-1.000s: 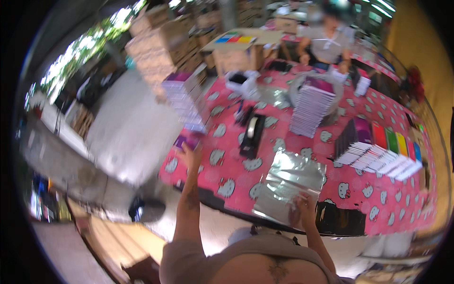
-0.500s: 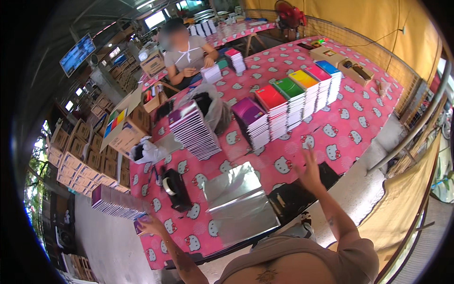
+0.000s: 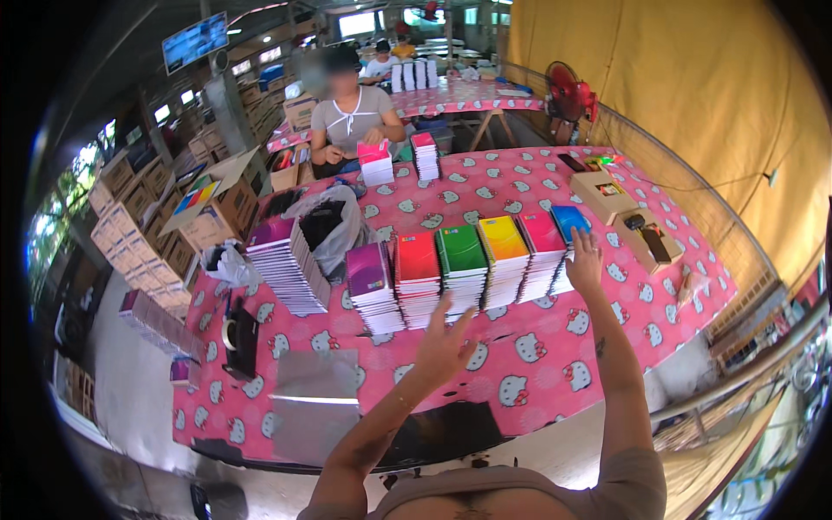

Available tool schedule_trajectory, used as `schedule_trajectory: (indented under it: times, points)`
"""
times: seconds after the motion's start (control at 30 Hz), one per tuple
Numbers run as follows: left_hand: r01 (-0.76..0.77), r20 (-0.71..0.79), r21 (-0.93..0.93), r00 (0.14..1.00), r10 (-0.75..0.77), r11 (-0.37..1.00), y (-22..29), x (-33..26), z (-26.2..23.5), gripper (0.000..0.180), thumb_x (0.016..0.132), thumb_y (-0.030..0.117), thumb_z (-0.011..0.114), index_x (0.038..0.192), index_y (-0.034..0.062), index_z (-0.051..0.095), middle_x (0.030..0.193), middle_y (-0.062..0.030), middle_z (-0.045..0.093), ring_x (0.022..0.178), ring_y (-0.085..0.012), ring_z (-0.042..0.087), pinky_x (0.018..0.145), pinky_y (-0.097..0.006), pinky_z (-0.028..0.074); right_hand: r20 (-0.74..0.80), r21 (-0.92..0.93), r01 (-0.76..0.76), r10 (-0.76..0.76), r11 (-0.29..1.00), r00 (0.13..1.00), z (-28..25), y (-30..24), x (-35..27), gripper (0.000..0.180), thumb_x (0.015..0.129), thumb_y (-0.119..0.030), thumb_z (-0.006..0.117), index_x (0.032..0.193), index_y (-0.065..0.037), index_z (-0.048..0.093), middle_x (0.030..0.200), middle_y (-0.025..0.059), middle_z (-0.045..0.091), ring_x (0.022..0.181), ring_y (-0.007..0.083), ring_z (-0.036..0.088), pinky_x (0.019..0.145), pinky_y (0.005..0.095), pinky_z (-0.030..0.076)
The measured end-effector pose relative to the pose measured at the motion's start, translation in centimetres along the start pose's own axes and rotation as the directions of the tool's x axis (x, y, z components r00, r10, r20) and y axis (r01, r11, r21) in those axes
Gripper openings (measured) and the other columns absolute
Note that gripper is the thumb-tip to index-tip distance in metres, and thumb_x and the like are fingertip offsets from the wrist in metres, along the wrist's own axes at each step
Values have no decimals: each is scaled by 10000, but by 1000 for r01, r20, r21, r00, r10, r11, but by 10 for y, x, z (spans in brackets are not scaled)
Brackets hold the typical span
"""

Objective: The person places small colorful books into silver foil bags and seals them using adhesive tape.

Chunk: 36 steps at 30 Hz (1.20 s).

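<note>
A row of spiral notebook stacks runs across the table: a purple stack (image 3: 368, 269), a red stack (image 3: 419, 256), a green stack (image 3: 462, 249), a yellow stack (image 3: 503, 238), a pink stack (image 3: 542, 232) and a blue stack (image 3: 569, 221). My right hand (image 3: 586, 263) is at the blue stack's right side, fingers stretched over its top edge; whether they press on it I cannot tell. Before the green stack hovers my left hand (image 3: 442, 351), empty with fingers spread. A taller purple notebook stack (image 3: 286, 264) stands left of the row.
Clear plastic sheets (image 3: 316, 381) and a black tape dispenser (image 3: 243, 342) lie at the near left. Behind the tall stack is a plastic bag (image 3: 334, 238). A person (image 3: 351, 117) across the table handles pink notebooks (image 3: 375, 160). Small cardboard boxes (image 3: 602, 192) sit at right.
My left hand has come from the table's left edge to the front of the row. My right hand has reached forward to the blue stack. The view has shifted. Pink covers now show by the other person.
</note>
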<state>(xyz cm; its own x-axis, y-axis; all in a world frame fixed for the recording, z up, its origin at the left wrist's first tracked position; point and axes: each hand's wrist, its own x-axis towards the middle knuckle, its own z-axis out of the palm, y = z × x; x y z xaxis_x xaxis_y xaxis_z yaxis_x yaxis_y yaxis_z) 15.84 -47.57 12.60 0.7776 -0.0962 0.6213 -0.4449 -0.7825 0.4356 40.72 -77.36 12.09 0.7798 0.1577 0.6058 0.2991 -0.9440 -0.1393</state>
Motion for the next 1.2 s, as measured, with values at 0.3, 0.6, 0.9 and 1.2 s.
schedule_trajectory:
  times: [0.3,0.6,0.9,1.2]
  points:
    - [568,483,-663,823,-300,488,59,81,70,633,969,330,637,1483,76,370,1461,-197,404,1235,-315,562,968,-472,528,-267,324,289,-206,901,941,-74,5,-26,291,792,-33,673,1069,-114,709,996,60,638,977,269,615,825,400,475]
    - [602,546,-795,660,-515,-71,35,35,100,505,885,25,626,1365,33,468,1146,-86,615,1064,-197,620,903,-376,553,-168,94,313,-295,945,941,-43,54,18,364,835,-133,696,1196,-91,674,1327,140,606,1186,347,590,1025,460,428]
    - [811,410,-580,370,-834,75,22,-50,57,368,829,148,653,1168,37,562,949,-35,638,833,-131,613,691,-268,498,-349,394,350,-214,850,912,-57,42,-81,326,781,-1,602,1096,-58,665,1011,88,670,922,314,605,753,450,455]
    - [771,376,-614,476,-795,171,12,-88,140,467,817,171,613,1251,6,568,1039,-115,613,958,-221,601,829,-369,498,364,849,-148,-358,508,860,17,-30,-271,200,868,-117,614,1056,-60,647,1054,141,644,940,377,634,788,461,510]
